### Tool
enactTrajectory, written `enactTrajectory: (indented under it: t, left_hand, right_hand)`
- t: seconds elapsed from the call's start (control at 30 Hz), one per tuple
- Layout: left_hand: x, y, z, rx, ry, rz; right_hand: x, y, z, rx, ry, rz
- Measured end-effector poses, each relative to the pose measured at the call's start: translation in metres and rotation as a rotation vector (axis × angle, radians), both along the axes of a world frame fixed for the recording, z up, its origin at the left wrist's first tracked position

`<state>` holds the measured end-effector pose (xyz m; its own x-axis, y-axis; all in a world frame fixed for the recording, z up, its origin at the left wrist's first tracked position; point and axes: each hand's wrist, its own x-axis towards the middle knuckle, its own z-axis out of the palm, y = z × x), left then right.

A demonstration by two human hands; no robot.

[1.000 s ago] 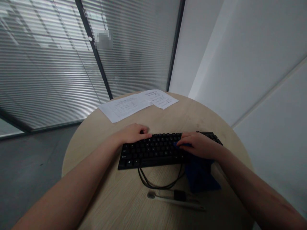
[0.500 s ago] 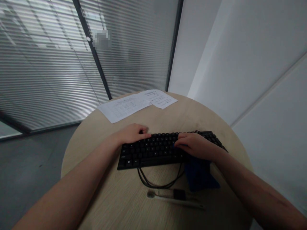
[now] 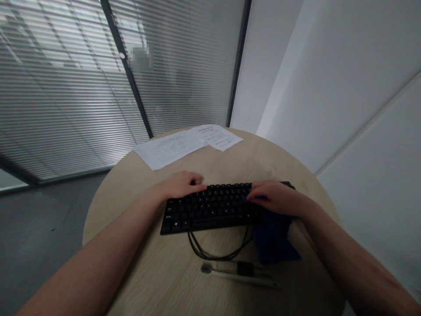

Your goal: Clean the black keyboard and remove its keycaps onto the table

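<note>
Left hand (image 3: 182, 184) on far left edge of keyboard (image 3: 213, 213), fingers curled, thumb atop; firm grip or loose, cannot tell. Keyboard flat on desk (image 3: 253, 160), papers (image 3: 169, 151) beyond it. Cable (image 3: 213, 258) looped on keyboard's near side, toothbrush (image 3: 230, 275) farther out. Right hand (image 3: 274, 196) over keyboard's right part, pinching blue cloth (image 3: 272, 241).
</note>
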<state>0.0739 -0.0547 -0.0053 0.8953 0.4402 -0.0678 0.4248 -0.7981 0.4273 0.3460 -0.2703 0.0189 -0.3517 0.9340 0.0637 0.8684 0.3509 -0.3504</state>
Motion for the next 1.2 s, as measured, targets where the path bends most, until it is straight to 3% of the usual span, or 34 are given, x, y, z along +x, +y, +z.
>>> enactTrajectory:
  t: [0.23, 0.47, 0.57, 0.73, 1.0, 1.2]
  left_hand:
    - [0.000, 0.001, -0.002, 0.012, -0.016, -0.015]
    - [0.000, 0.001, -0.002, 0.012, 0.007, -0.001]
    - [0.000, 0.002, -0.003, 0.010, 0.000, -0.009]
    - [0.000, 0.002, -0.002, 0.002, 0.004, -0.004]
    - [-0.001, 0.002, -0.002, -0.019, 0.014, 0.006]
    - [-0.001, 0.004, -0.004, -0.004, 0.015, 0.003]
  right_hand:
    - [-0.007, 0.000, 0.002, -0.079, -0.065, 0.017]
    - [-0.008, 0.001, -0.002, -0.035, -0.096, -0.007]
    - [0.002, -0.002, 0.002, -0.016, -0.055, 0.008]
    - [0.025, -0.008, 0.007, 0.124, -0.025, -0.083]
    - [0.008, -0.002, 0.002, -0.091, -0.101, -0.047]
    - [0.020, -0.006, 0.005, -0.120, -0.118, -0.058]
